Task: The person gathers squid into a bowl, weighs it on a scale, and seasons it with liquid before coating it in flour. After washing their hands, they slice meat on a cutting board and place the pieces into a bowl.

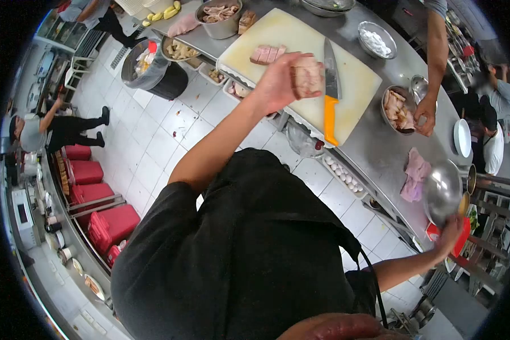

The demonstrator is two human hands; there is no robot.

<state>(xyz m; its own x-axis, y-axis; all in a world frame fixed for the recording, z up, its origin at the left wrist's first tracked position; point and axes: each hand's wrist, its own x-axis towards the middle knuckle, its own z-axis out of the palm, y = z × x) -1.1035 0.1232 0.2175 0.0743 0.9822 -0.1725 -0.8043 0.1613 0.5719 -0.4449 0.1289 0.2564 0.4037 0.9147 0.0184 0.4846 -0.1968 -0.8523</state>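
My left hand is raised over the white cutting board, its fingers around a slab of sliced pork belly. More cut pork belly lies on the board behind that hand. A knife with an orange handle rests on the board just right of the held meat, its handle towards me. Far to the right, my right hand grips the near rim of a steel mixing bowl, which is tilted. A pink cloth lies beside this bowl.
A co-worker's hand touches a bowl of meat pieces on the steel counter. Behind it stands a bowl of white powder. A pot of meat and a lined bin are at the left; eggs sit below the counter.
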